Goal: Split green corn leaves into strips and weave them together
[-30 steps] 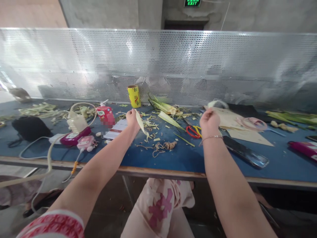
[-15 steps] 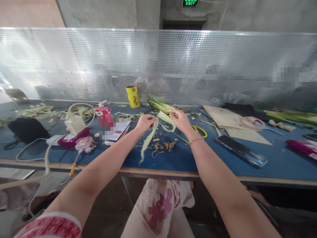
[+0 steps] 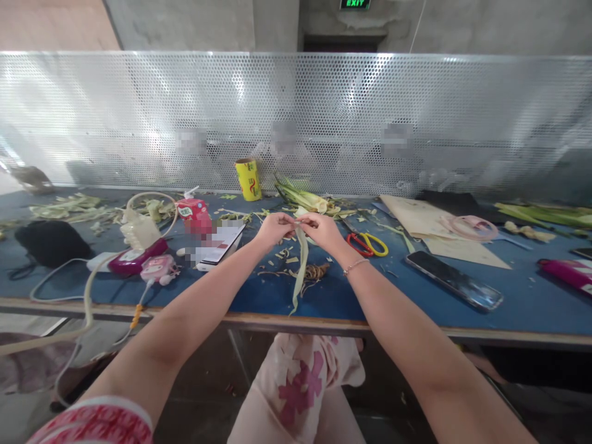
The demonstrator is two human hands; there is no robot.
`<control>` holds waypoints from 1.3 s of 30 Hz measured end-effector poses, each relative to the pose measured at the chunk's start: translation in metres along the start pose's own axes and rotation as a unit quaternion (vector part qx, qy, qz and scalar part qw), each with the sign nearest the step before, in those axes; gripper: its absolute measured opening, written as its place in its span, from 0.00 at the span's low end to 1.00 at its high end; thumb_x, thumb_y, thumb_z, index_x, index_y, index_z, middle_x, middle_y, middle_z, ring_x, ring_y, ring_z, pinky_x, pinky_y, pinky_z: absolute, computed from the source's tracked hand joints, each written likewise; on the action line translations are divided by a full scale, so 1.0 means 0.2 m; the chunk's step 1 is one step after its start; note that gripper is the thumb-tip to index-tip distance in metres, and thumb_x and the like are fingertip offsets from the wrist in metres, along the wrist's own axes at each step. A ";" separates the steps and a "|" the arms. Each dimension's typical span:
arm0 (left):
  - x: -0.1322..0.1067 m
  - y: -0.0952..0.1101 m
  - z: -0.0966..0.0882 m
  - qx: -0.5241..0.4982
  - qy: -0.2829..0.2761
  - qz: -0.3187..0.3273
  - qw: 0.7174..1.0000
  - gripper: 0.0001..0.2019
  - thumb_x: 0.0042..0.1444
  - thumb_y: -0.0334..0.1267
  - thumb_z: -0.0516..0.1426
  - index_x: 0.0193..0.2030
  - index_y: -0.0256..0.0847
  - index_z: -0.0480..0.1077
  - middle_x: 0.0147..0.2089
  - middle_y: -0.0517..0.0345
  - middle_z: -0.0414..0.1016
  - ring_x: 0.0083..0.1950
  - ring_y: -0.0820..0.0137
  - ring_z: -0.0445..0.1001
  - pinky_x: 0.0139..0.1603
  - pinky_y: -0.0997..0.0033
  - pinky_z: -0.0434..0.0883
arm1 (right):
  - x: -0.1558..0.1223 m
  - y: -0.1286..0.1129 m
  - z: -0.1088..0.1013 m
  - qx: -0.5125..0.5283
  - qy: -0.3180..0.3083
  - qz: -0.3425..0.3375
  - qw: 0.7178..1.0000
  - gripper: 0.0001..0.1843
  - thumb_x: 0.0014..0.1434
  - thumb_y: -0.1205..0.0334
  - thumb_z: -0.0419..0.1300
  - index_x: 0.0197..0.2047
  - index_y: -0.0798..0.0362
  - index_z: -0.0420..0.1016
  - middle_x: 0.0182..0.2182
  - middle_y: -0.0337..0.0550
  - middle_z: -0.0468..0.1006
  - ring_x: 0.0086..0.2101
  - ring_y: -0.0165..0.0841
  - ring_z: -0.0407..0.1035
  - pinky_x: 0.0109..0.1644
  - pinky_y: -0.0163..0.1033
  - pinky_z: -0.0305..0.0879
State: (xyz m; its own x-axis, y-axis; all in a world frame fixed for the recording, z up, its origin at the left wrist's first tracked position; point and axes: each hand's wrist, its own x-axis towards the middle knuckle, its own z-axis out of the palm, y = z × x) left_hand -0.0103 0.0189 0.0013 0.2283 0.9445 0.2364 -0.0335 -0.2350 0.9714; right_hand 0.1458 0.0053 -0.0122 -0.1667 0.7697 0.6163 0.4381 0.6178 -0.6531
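Note:
My left hand (image 3: pixel 279 228) and my right hand (image 3: pixel 321 229) meet above the middle of the table, fingertips pinched together. Between them they grip the top of a pale green corn husk strip (image 3: pixel 301 262), which hangs down towards the table's front edge. The fingers hide its upper end. Behind the strip lies a small bundle of brown twine (image 3: pixel 316 272). Scissors (image 3: pixel 369 245) with one red and one yellow handle rest right of my right hand. Beyond my hands is a heap of green and pale corn husks (image 3: pixel 305 200).
A yellow cardboard tube (image 3: pixel 248 180) stands at the back by the perforated metal screen (image 3: pixel 324 111). To the left are a pink drink carton (image 3: pixel 193 214), a lit phone (image 3: pixel 224 242) and a purple device with cables (image 3: pixel 139 258). A dark phone (image 3: pixel 453 280) and beige sheets (image 3: pixel 420 225) lie right.
My hands have come together and my right hand has moved left and nearer. The hanging husk strip has swung right, now between both hands. The scissors' red handle has come into view.

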 end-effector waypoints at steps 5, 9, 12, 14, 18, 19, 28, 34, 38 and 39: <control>0.00 0.01 -0.01 -0.049 -0.020 -0.031 0.998 0.06 0.40 0.27 0.63 0.23 0.34 0.68 0.17 0.59 0.69 0.19 0.77 0.67 0.23 0.77 0.65 | 0.00 -0.01 0.01 0.073 0.003 0.028 0.997 0.08 0.51 0.62 0.58 0.34 0.52 0.76 0.28 0.41 0.78 0.30 0.32 0.72 0.39 0.40 0.69; -0.01 0.02 0.00 -0.041 0.001 -0.004 0.999 0.06 0.39 0.27 0.62 0.22 0.36 0.67 0.17 0.60 0.70 0.18 0.77 0.67 0.23 0.77 0.64 | 0.00 -0.03 0.01 0.157 -0.005 0.063 0.986 0.08 0.50 0.58 0.60 0.33 0.52 0.75 0.27 0.40 0.77 0.27 0.31 0.71 0.36 0.40 0.70; -0.02 0.02 0.00 -0.002 0.005 0.044 0.999 0.06 0.39 0.27 0.61 0.22 0.37 0.66 0.17 0.63 0.69 0.18 0.77 0.66 0.23 0.77 0.64 | 0.00 -0.05 0.02 0.192 0.010 0.095 0.977 0.10 0.49 0.54 0.61 0.29 0.52 0.72 0.24 0.39 0.75 0.26 0.31 0.71 0.34 0.40 0.71; -0.02 0.01 0.00 0.024 0.000 0.075 0.997 0.06 0.39 0.28 0.61 0.21 0.37 0.66 0.17 0.63 0.68 0.18 0.77 0.66 0.22 0.77 0.64 | 0.01 -0.06 0.02 0.200 0.018 0.117 0.973 0.12 0.47 0.52 0.63 0.26 0.52 0.71 0.23 0.39 0.74 0.26 0.31 0.71 0.33 0.39 0.71; -0.02 0.01 0.00 0.058 -0.002 0.106 0.993 0.07 0.40 0.27 0.60 0.20 0.37 0.65 0.16 0.64 0.68 0.19 0.77 0.66 0.22 0.78 0.63 | 0.02 -0.04 0.03 0.202 0.023 0.141 0.969 0.13 0.44 0.52 0.65 0.25 0.53 0.72 0.23 0.39 0.75 0.26 0.30 0.70 0.31 0.37 0.70; -0.02 0.01 0.00 0.058 -0.001 0.104 0.993 0.07 0.40 0.26 0.60 0.20 0.37 0.66 0.16 0.64 0.68 0.19 0.77 0.66 0.23 0.77 0.63 | 0.02 -0.04 0.03 0.201 0.024 0.143 0.969 0.13 0.43 0.52 0.65 0.26 0.53 0.72 0.24 0.39 0.75 0.26 0.30 0.70 0.31 0.37 0.70; -0.04 0.06 0.02 -0.058 -0.013 0.014 0.998 0.07 0.41 0.30 0.63 0.22 0.35 0.68 0.18 0.59 0.70 0.21 0.76 0.68 0.25 0.76 0.66 | 0.02 -0.06 0.01 0.208 0.028 0.144 0.967 0.11 0.42 0.56 0.66 0.26 0.54 0.74 0.21 0.39 0.75 0.24 0.29 0.69 0.34 0.39 0.70; -0.04 0.07 0.01 -0.061 -0.016 -0.012 0.998 0.09 0.37 0.26 0.65 0.26 0.33 0.70 0.22 0.57 0.73 0.23 0.75 0.71 0.29 0.74 0.69 | 0.03 -0.05 0.00 0.212 0.028 0.134 0.968 0.11 0.43 0.55 0.66 0.27 0.53 0.74 0.22 0.40 0.76 0.25 0.30 0.70 0.35 0.40 0.72; -0.04 0.06 0.01 -0.045 0.000 -0.013 0.999 0.07 0.39 0.26 0.64 0.26 0.34 0.70 0.22 0.58 0.72 0.23 0.74 0.71 0.29 0.72 0.69 | 0.03 -0.04 -0.01 0.163 0.004 0.107 0.981 0.07 0.49 0.58 0.62 0.29 0.53 0.74 0.24 0.41 0.77 0.27 0.32 0.72 0.36 0.40 0.72; -0.03 0.06 0.01 -0.033 0.006 -0.010 0.999 0.06 0.39 0.26 0.63 0.26 0.34 0.70 0.22 0.59 0.72 0.22 0.75 0.70 0.28 0.73 0.68 | 0.02 -0.03 -0.01 0.137 -0.005 0.093 0.986 0.06 0.50 0.59 0.61 0.29 0.53 0.74 0.24 0.41 0.77 0.27 0.32 0.72 0.36 0.40 0.71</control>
State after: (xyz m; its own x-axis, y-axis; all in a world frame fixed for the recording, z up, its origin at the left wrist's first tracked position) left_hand -0.0106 0.0094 0.0115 0.2176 0.9517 0.2166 -0.0923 -0.2009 0.9753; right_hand 0.1443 0.0053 -0.0045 -0.1160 0.8747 0.4705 0.2065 0.4846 -0.8500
